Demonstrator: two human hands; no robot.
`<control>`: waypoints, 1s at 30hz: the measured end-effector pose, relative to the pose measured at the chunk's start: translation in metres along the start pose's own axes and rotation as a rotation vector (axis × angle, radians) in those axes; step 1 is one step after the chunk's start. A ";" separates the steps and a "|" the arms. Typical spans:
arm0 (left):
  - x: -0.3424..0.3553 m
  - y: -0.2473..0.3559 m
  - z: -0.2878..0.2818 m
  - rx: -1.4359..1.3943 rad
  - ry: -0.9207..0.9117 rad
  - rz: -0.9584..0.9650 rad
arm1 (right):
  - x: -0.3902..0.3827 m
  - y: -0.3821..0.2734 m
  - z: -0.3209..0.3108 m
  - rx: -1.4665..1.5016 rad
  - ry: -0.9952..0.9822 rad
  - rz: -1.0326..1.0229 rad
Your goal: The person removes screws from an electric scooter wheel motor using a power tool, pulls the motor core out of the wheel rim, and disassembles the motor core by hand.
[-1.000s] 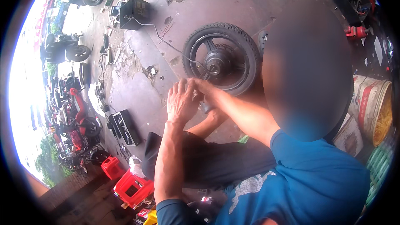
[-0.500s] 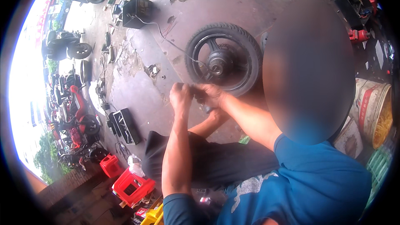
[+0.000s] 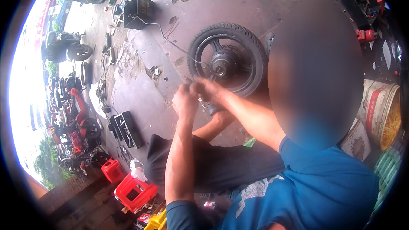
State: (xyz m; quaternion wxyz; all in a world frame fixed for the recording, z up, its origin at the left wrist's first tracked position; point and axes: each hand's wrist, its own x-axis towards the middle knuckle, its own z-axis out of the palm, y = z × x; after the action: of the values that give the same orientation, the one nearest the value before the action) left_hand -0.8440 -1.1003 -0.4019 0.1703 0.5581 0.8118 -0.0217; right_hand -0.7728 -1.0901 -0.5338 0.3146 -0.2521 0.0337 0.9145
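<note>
Mid-frame, your left hand [image 3: 185,102] and right hand [image 3: 208,91] are meeting, grip unclear, near a black hub-motor wheel [image 3: 223,63]; a red-labelled bucket [image 3: 375,107] is standing right.

Where the left hand [image 3: 185,102] and right hand [image 3: 208,90] meet, their curled fingers hide whatever may lie between them, and anything at the tips is too small and soft to tell. The right hand covers part of the near edge of the wheel [image 3: 220,69], and farther right of it a blurred oval [image 3: 315,74] masks everything behind. Below the left hand, the lower edge cuts off a yellow thing [image 3: 156,220].
</note>
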 end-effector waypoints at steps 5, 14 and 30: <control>0.005 -0.009 -0.002 -0.269 -0.101 -0.166 | -0.008 0.002 -0.006 0.080 -0.244 0.013; -0.014 -0.020 -0.004 0.334 -0.012 0.658 | -0.032 -0.018 0.011 -0.226 0.085 0.022; -0.012 -0.017 0.005 0.213 0.046 0.045 | 0.008 0.014 -0.019 0.146 0.159 -0.117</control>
State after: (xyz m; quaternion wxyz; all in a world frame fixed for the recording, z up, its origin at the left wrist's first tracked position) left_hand -0.8548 -1.1188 -0.4057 0.0919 0.5916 0.7958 -0.0910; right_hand -0.7776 -1.1012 -0.5558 0.3813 -0.3017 0.1104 0.8668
